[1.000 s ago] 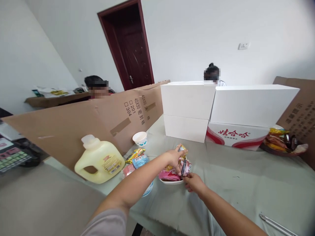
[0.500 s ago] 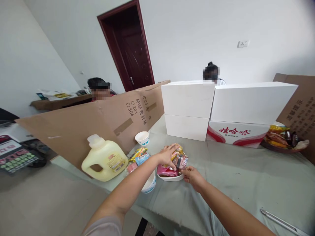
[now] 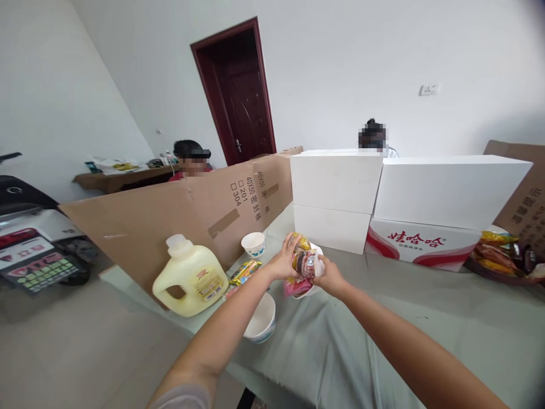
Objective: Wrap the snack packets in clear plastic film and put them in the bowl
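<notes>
A white bowl [image 3: 319, 251] filled with snack packets sits tilted between my hands over the table. My right hand [image 3: 331, 276] grips the bowl's right side, thumb toward the packets. From the left, my left hand [image 3: 284, 262] curls its fingers over the packets, pressing against them. Among these are a yellow packet [image 3: 303, 241], a brown patterned packet [image 3: 305, 263] and a pink packet [image 3: 295, 287]. Much of the bowl is hidden behind the packets and my hands. Below my left forearm stands a paper bowl [image 3: 260, 319] with a blue pattern.
A pale yellow jug [image 3: 191, 278] stands at left beside packets [image 3: 244, 272] and another paper bowl [image 3: 253, 245]. White boxes [image 3: 336, 182] and a cardboard sheet [image 3: 179, 210] wall the table's far side. A dark basket [image 3: 489, 269] of food is far right. Two people sit behind.
The white bowl has tipped, its right side raised, and moved slightly away from me. My right hand has closed around its side. My left hand stays on the packets. The view has shifted a little.
</notes>
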{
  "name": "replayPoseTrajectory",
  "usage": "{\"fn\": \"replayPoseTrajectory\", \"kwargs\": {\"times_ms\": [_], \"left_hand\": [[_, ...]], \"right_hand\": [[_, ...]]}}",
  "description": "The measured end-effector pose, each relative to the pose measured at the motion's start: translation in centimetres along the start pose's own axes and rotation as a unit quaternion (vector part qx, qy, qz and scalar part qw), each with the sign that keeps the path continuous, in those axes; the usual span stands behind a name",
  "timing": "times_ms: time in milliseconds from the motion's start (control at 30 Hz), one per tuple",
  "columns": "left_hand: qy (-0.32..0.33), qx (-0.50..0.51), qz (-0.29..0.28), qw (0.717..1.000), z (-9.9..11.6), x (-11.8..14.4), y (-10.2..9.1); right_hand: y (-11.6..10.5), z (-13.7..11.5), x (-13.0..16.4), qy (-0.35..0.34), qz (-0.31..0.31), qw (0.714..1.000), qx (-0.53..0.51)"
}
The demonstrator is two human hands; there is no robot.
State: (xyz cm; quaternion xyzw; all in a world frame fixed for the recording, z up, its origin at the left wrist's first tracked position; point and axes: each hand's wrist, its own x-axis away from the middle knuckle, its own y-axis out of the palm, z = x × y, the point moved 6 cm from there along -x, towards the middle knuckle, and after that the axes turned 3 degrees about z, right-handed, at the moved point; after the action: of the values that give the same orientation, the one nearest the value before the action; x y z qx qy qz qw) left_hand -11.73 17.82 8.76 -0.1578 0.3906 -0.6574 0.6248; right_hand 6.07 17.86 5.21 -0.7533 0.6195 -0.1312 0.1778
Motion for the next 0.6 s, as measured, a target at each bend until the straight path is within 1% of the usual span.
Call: {"fn": "replayPoseTrajectory", "kwargs": {"times_ms": [67,133,200,300,367,433,533,600], "left_hand": [[-0.038,0.015,0.031,0.999,-1.5,-0.1,0.3],[-0.064,0.020,0.049,0.997,-2.8,-0.1,1.1],[-0.087,0.018,0.055,0.995,-3.9,-0.1,2.0],[-0.128,0.007,0.049,0.991,-4.9,-0.2,3.0],[-0.155,-0.010,0.035,0.987,-5.2,-0.6,3.5],[-0.181,-0.034,0.011,0.983,-5.2,-1.1,4.2],[-0.219,-0.076,-0.026,0.972,-4.5,-2.0,6.0],[-0.241,-0.108,-0.041,0.964,-3.8,-2.4,7.4]], "right_hand": [[0.0,-1.5,-1.0,-0.019,-0.003,0.995,0.094],[0.0,-2.7,-1.4,-0.045,-0.001,0.983,0.177],[0.0,-3.4,-1.4,-0.074,0.003,0.966,0.246],[-0.2,-3.8,-1.5,-0.114,0.004,0.938,0.328],[-0.7,-3.8,-1.9,-0.140,0.002,0.919,0.368],[-1.7,-3.4,-2.6,-0.157,0.007,0.902,0.402],[-3.8,-2.4,-3.8,-0.162,0.021,0.884,0.437],[-5.2,-1.7,-4.2,-0.164,0.027,0.877,0.450]]}}
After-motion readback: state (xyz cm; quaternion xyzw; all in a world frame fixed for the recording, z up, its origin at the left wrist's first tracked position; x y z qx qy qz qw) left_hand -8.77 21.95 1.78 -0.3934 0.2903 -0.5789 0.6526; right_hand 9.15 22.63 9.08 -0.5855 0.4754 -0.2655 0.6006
